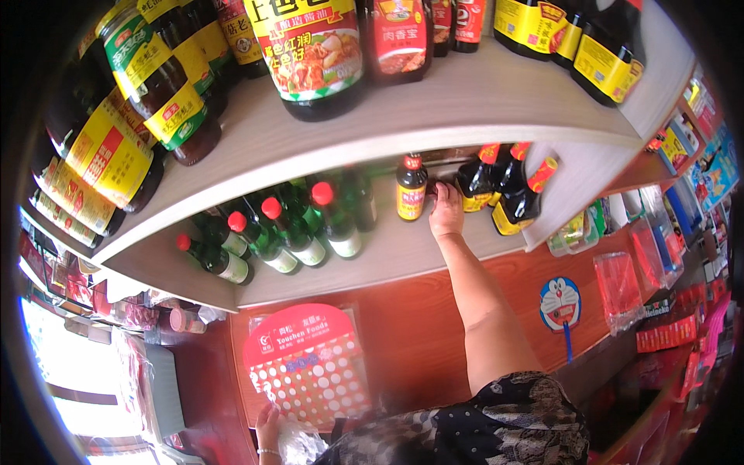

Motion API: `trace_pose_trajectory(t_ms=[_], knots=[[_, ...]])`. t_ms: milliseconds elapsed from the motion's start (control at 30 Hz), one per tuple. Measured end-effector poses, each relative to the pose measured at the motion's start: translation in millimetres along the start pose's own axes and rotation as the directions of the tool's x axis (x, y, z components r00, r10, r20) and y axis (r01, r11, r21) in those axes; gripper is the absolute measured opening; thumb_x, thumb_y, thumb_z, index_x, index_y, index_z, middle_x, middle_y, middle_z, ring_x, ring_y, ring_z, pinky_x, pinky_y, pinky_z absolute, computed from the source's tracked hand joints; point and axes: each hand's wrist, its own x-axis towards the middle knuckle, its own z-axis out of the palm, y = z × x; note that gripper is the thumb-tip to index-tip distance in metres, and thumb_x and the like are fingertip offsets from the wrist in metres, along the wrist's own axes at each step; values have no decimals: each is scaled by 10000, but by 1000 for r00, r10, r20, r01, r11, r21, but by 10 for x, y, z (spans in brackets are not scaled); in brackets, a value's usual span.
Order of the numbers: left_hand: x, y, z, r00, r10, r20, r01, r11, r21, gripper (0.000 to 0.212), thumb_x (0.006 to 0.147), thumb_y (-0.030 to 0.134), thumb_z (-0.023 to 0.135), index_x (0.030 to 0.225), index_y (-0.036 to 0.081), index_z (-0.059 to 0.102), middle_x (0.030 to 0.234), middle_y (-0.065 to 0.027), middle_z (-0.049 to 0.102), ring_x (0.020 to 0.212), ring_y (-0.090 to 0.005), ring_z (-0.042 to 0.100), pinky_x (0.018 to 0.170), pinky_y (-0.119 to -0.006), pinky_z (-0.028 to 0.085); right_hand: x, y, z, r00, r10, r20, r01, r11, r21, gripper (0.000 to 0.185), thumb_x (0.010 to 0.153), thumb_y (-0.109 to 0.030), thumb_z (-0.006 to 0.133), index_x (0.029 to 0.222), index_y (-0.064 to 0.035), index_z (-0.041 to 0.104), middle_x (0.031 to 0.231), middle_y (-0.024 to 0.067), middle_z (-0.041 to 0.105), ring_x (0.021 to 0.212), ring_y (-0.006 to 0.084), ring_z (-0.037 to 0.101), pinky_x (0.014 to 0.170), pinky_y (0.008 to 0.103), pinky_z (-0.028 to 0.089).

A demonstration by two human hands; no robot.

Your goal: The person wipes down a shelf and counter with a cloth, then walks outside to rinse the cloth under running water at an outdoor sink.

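Note:
My right hand (447, 212) reaches onto the lower shelf (401, 247). It is between a small sauce bottle (411, 192) with a red cap and yellow label and a group of dark bottles (482, 180) with red-wrapped necks. Its fingers curl towards the back, where the fingertips are hard to make out; whether they grip anything is unclear. Low in the picture, my left hand (268, 427), a bracelet on its wrist, holds crumpled clear plastic (301, 444). Several green glass bottles (337, 224) with red caps stand further left on the same shelf.
The upper shelf (453, 93) juts out above, carrying several sauce bottles (308, 52). Below is a reddish wooden surface (412, 325) with a dotted food package (308, 363) and a cartoon-face item (560, 305). Red plastic packs (617, 290) lie to the right.

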Motion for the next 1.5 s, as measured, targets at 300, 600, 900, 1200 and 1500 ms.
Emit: trace_pose_trajectory(t_ms=[300,600,900,1200,1500], knots=[[-255,278,179,994,-103,-45,97,987,-127,319,880,141,602,1149,-27,569,971,-73,634,832,-147,608,715,-265,512,164,-162,-326,765,108,635,13,983,-182,182,814,-192,600,955,-78,608,907,137,665,897,278,642,765,380,517],[-202,187,183,991,-75,-107,58,986,-155,285,867,133,617,1115,-3,582,876,-29,615,739,-112,574,642,-237,483,169,-37,-824,967,-93,239,70,992,100,281,760,-12,572,1037,-63,566,999,149,597,947,335,581,798,424,494],[-177,74,101,991,-103,-80,88,981,-173,305,865,147,619,1123,-11,579,905,-39,614,744,-121,580,652,-248,495,523,-141,-300,577,64,814,104,983,-151,262,775,-94,537,1016,-44,626,1053,189,625,989,331,604,842,406,493],[-153,66,98,994,-64,-86,55,994,-95,280,881,162,605,1109,0,601,914,-29,622,765,-107,573,668,-240,483,663,-122,-604,653,-131,746,-9,984,181,236,772,15,537,978,-33,644,907,120,665,809,230,669,596,347,534],[-266,204,197,991,-83,-109,71,992,-105,254,885,180,612,1069,5,610,844,-12,610,720,-92,565,631,-221,469,411,53,-910,41,30,999,-145,989,-24,397,671,102,475,928,-95,704,863,79,698,776,181,645,715,313,505]])
